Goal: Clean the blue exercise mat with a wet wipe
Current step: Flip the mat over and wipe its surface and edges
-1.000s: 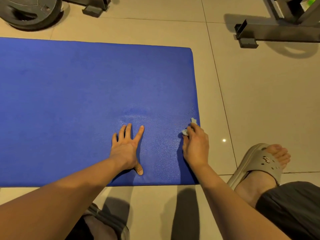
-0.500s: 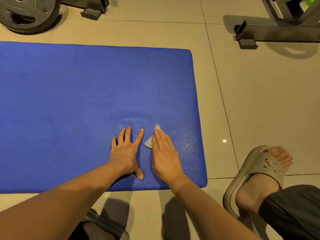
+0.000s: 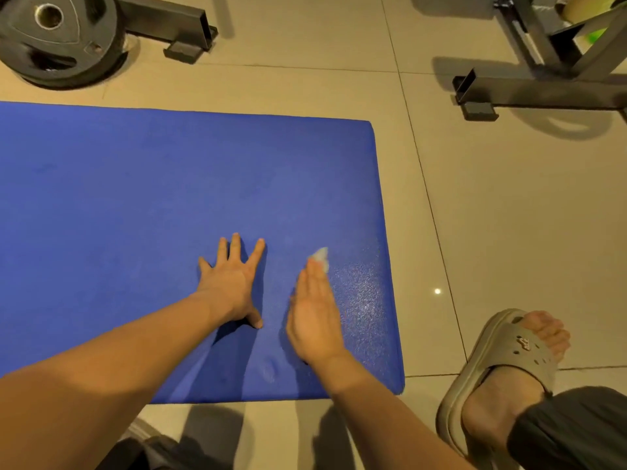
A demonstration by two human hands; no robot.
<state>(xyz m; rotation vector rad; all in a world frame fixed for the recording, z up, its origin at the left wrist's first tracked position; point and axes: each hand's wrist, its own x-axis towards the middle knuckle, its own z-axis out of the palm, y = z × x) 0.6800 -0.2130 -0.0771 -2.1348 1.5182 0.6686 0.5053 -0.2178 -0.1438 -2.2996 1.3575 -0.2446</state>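
The blue exercise mat lies flat on the tiled floor and fills the left and middle of the head view. My left hand rests flat on it with fingers spread, near the mat's near right part. My right hand lies just to the right, fingers straight, pressing a small pale wet wipe onto the mat. Only the wipe's tip shows past my fingertips. A damp, shiny patch glistens to the right of that hand.
A black weight plate and a dark metal frame foot sit beyond the mat's far left. Another metal frame base stands at the far right. My right foot in a grey sandal is on the tiles beside the mat's near right corner.
My right hand slid the wipe from the mat's right edge leftward toward my left hand, then back a little to the right. The left hand stayed planted.
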